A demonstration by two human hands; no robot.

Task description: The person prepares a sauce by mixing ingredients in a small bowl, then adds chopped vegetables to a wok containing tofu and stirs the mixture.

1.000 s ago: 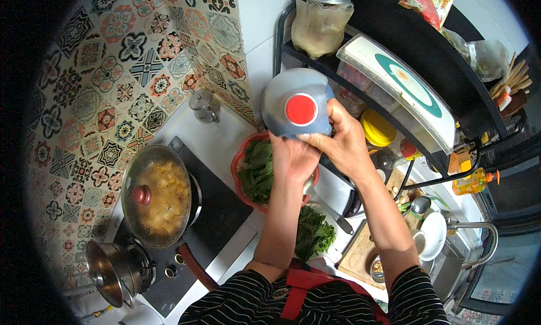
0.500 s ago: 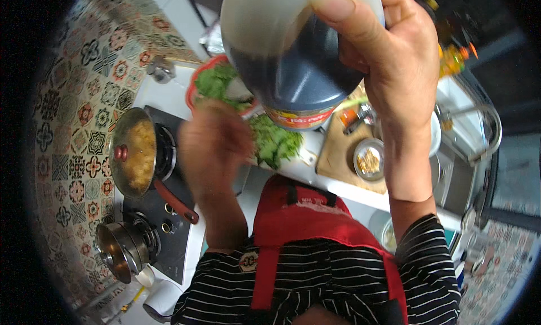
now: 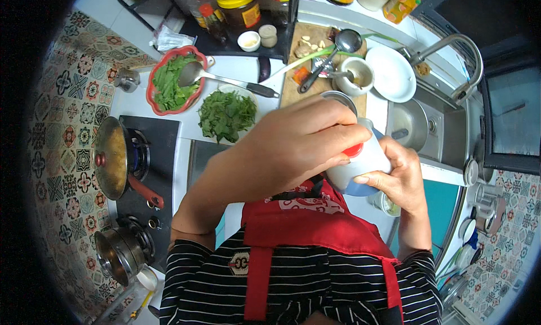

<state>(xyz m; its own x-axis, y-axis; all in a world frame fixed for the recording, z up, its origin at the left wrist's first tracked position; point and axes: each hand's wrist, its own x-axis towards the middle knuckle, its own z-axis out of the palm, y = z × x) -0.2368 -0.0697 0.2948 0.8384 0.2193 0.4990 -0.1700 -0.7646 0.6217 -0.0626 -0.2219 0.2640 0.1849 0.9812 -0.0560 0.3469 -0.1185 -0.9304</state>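
Observation:
In front of my apron I hold a large, pale translucent plastic bottle [image 3: 366, 163], its dark contents showing low down. My right hand [image 3: 400, 176] is wrapped round the bottle's side, thumb toward me. My left hand [image 3: 298, 136] reaches across from the left, its fingers closed on the red cap [image 3: 353, 150] at the bottle's top. Whether the cap is loose or seated cannot be made out under the fingers. Beyond my hands is a wooden cutting board [image 3: 290, 91] with a spring onion, garlic and a white mortar [image 3: 360, 77]; a metal bowl [image 3: 338, 99] is partly hidden by my left hand.
A lidded pan [image 3: 112, 156] of yellowish food sits over a burner at left, a pot [image 3: 121, 252] nearer me. Leafy greens fill a red basin [image 3: 174, 80] and a plate [image 3: 256, 99], with a ladle [image 3: 225, 80] across. The sink [image 3: 451, 133] lies right.
The bottle has come down from close in front of the camera to chest level in my right hand. My left hand has moved right and closed on its red cap.

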